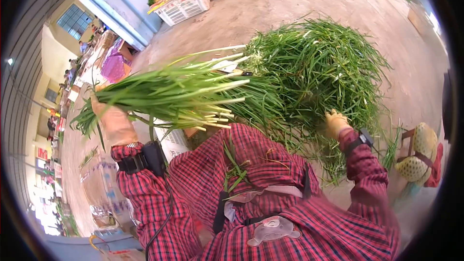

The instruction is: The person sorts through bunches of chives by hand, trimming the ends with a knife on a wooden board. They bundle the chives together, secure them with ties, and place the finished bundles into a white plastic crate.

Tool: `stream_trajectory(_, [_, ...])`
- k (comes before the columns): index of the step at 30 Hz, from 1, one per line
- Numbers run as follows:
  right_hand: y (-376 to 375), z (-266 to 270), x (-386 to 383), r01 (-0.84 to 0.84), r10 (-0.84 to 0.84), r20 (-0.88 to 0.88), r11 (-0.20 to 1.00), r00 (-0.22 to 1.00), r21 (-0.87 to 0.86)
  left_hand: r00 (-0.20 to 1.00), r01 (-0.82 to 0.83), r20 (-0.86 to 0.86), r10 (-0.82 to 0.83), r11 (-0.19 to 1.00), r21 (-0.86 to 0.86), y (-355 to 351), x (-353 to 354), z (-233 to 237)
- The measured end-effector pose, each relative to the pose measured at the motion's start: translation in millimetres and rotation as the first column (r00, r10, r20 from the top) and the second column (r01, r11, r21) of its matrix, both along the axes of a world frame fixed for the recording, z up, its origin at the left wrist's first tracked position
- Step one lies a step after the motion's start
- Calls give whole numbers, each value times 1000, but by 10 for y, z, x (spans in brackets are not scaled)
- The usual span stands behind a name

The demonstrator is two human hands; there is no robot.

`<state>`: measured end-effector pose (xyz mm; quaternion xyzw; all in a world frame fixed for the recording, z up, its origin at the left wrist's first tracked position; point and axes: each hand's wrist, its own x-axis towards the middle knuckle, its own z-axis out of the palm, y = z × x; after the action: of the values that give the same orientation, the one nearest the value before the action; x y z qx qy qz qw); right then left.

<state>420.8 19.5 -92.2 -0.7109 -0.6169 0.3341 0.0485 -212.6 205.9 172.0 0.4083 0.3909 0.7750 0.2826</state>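
My left hand (111, 111), in a pale glove, is closed around the leafy end of a big bunch of garlic chives (169, 92). The bunch is held up sideways, its white stalk ends pointing right. At the near edge of a large heap of loose green leaves (328, 63) on the floor is my right hand (337, 123), in a yellowish glove. Its fingers are bent and slightly apart, with nothing visibly held in them. More chives (263, 96) lie together at the heap's left side, partly behind the raised bunch.
A white crate (186, 7) with cloth and greens on top stands by the blue pillar (121, 0). On the right is a small padded stool (418, 154). Below the bunch, a white crate (171, 142) shows beside my knee. People and goods line the left background.
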Motion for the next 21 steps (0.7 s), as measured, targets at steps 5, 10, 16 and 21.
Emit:
stream_trajectory(5, [169, 406, -543, 360, -271, -752, 932, 601, -48, 986, -15, 167, 16, 1000, -10, -102, 157, 263])
stream_trajectory(10, [470, 1277, -1540, 141, 124, -931, 973, 344, 182, 950, 107, 290, -119, 993, 56, -180, 370, 318])
stream_trajectory(16, [992, 1703, -2583, 18, -39, -999, 999, 23, -38, 914, 124, 380, -140, 990, 64, -307, 817, 260])
stream_trajectory(21, [817, 1832, -2971, 5, -14, -978, 1000, -207, -15, 874, 31, 486, -35, 999, 16, -322, 1195, 256])
